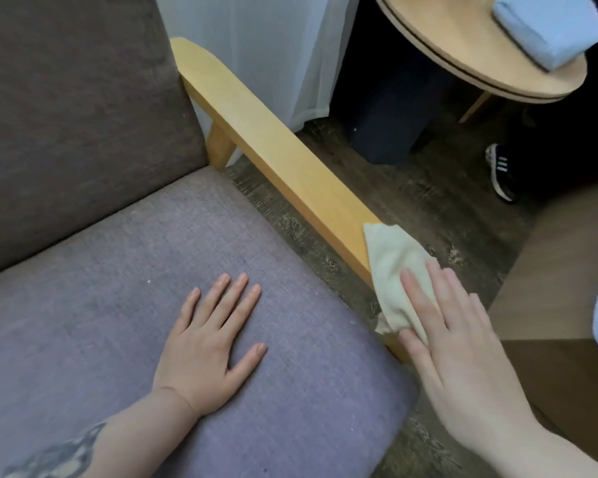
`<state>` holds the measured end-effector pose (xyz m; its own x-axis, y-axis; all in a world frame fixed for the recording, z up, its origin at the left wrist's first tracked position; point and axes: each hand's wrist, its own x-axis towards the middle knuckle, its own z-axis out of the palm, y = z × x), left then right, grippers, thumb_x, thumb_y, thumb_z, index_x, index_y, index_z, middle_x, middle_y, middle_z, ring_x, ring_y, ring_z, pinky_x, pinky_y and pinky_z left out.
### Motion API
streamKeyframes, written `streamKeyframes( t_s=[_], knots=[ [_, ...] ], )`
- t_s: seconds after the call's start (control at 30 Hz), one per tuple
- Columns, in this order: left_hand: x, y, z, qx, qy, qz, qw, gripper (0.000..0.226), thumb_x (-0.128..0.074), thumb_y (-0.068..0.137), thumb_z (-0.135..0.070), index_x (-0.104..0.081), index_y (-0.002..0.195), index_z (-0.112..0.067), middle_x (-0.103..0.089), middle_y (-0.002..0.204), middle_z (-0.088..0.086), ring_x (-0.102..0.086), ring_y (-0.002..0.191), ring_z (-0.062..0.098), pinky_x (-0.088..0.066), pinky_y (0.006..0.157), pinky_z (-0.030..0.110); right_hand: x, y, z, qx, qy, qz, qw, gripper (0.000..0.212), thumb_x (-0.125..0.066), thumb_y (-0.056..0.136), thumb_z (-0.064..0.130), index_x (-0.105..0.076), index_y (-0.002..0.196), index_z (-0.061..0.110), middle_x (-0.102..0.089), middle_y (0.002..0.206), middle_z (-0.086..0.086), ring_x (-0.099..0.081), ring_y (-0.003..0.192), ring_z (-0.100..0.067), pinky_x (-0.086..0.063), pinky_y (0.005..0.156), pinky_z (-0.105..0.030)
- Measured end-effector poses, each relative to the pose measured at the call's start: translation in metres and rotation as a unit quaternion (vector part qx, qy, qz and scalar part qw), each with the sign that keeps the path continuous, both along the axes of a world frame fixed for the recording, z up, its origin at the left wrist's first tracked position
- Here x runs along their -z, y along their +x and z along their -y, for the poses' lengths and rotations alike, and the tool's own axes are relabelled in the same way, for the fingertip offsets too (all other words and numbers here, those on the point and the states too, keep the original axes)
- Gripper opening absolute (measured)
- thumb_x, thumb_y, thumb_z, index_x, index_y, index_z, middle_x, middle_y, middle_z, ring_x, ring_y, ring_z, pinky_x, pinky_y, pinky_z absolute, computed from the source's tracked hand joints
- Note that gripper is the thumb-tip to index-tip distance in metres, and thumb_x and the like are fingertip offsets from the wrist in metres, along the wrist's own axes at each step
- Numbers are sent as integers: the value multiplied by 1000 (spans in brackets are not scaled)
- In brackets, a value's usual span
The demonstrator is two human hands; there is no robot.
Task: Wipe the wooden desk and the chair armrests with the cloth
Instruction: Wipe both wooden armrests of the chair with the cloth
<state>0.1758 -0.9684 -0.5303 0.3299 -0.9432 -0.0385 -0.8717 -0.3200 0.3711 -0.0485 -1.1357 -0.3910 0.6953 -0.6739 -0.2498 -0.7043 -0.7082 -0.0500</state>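
Observation:
The chair's right armrest is a long yellow wooden bar that runs from the upper middle down to the right. A pale cream cloth lies over its near end. My right hand presses flat on the cloth, thumb against the armrest's inner side. My left hand rests flat with fingers spread on the grey-purple seat cushion, holding nothing. A round wooden table stands at the upper right.
A folded light blue towel lies on the round table. Under the table stands a dark bin. A dark sneaker is on the wood floor at right. A white curtain hangs behind the armrest. The brown backrest fills the upper left.

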Motion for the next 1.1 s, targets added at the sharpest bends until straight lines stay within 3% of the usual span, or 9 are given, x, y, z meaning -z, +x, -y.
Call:
streamKeyframes(
  t_s=[0.17, 0.3, 0.47, 0.57, 0.73, 0.87, 0.93, 1.03, 1.1],
  knots=[
    [2, 0, -1, 6, -7, -4, 1000, 72, -39, 87, -58, -27, 150, -26, -25, 157, -4, -18, 146, 18, -17, 116, 47, 16, 146, 42, -32, -38, 57, 997, 56, -16, 100, 48, 1, 152, 34, 8, 161, -4, -2, 147, -24, -6, 117, -42],
    [3, 0, -1, -1, -5, -2, 1000, 73, -41, 86, -59, -26, 150, -27, -25, 157, -5, -18, 146, 17, -19, 115, 47, 23, 254, 52, -28, -41, 41, 998, 55, -20, 102, 42, 1, 152, 29, 7, 161, -7, -3, 146, -29, -6, 118, -45],
    [1, 0, 0, -2, -14, -16, 1000, 73, -42, 86, -59, -26, 150, -27, -25, 157, -5, -17, 146, 16, -18, 114, 46, 13, 171, 47, -138, -46, 47, 988, 56, -18, 100, 43, -3, 152, 31, 5, 162, -1, 3, 147, -25, -6, 118, -42],
    [2, 0, 0, -3, -20, -15, 1000, 73, -42, 86, -59, -26, 150, -27, -25, 157, -5, -18, 146, 16, -18, 114, 46, 7, 141, 44, -129, -8, 34, 991, 59, -15, 95, 48, -4, 152, 35, 5, 162, 2, 4, 148, -21, -6, 117, -40],
    [4, 2, -1, -2, -17, -24, 1000, 74, -41, 87, -60, -25, 150, -27, -24, 157, -5, -17, 146, 16, -18, 114, 47, 18, 239, 66, -91, -26, 64, 993, 55, -20, 102, 43, -3, 153, 30, 6, 162, -5, -6, 147, -27, -11, 117, -43],
    [6, 1, -2, -1, -14, -16, 1000, 74, -40, 87, -61, -24, 150, -27, -23, 158, -6, -16, 146, 16, -18, 114, 47, 19, 335, 76, -39, 18, 29, 999, 57, -19, 102, 39, 4, 153, 27, 13, 161, -9, -3, 146, -32, -7, 118, -46],
    [6, 3, -3, -2, -7, -17, 1000, 74, -40, 87, -61, -24, 151, -28, -23, 158, -6, -15, 147, 16, -18, 114, 47, 20, 324, 71, -72, 1, 34, 997, 55, -19, 103, 36, 3, 153, 28, 11, 161, -6, -2, 147, -31, -7, 118, -46],
    [6, 3, -2, 2, -3, -27, 1000, 74, -40, 87, -61, -23, 151, -28, -23, 158, -5, -15, 147, 16, -18, 114, 47, 17, 219, 52, -115, -42, 74, 990, 52, -22, 102, 38, -9, 152, 29, -2, 162, -1, -8, 146, -26, -16, 116, -43],
    [5, 1, -2, 2, -7, -34, 999, 74, -38, 87, -61, -22, 151, -28, -22, 158, -6, -15, 147, 16, -18, 114, 47, 8, 146, 33, -87, -27, 76, 993, 53, -22, 101, 42, -12, 152, 32, -5, 162, 1, -10, 146, -25, -16, 117, -40]
  ],
)
